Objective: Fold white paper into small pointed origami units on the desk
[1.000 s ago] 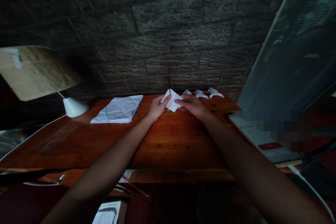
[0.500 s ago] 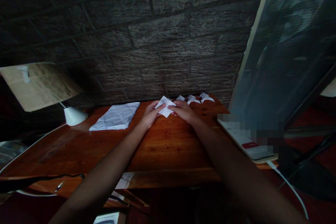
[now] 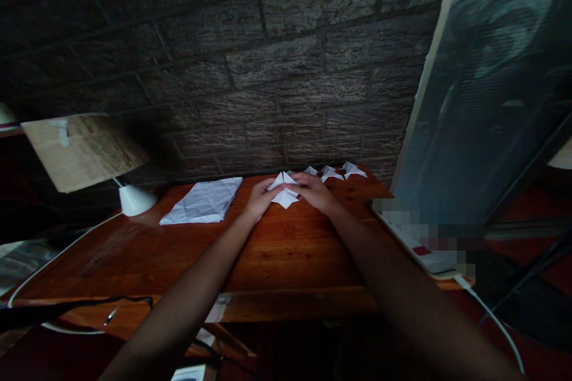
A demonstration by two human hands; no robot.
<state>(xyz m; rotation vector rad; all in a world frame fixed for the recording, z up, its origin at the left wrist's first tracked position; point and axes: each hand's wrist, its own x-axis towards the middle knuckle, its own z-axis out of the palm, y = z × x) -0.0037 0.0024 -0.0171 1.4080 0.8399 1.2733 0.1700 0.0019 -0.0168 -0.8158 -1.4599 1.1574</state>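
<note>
Between my two hands is a piece of folded white paper [image 3: 286, 197], with pointed flaps at its top and a point hanging down toward me. My left hand [image 3: 260, 197] grips its left side, the thumb lying across the front. On the right side my right hand [image 3: 314, 190] pinches it, and both thumbs come close together at the middle. Fingers behind the paper are partly hidden. Just beyond my right hand, folded paper pieces [image 3: 332, 173] with pointed corners stand in a row near the wall.
A stack of creased white paper [image 3: 201, 201] lies left on the wooden table [image 3: 286, 262]. Further left stands a lamp [image 3: 136, 199]. At the right edge rests a phone or tablet [image 3: 420, 247] with a white cable [image 3: 491, 312]. A brick wall [image 3: 277, 71] rises behind.
The flat diamond of paper now shows raised flaps at the top and a crease across the middle. My thumbs have moved inward. The whole view has shifted slightly.
</note>
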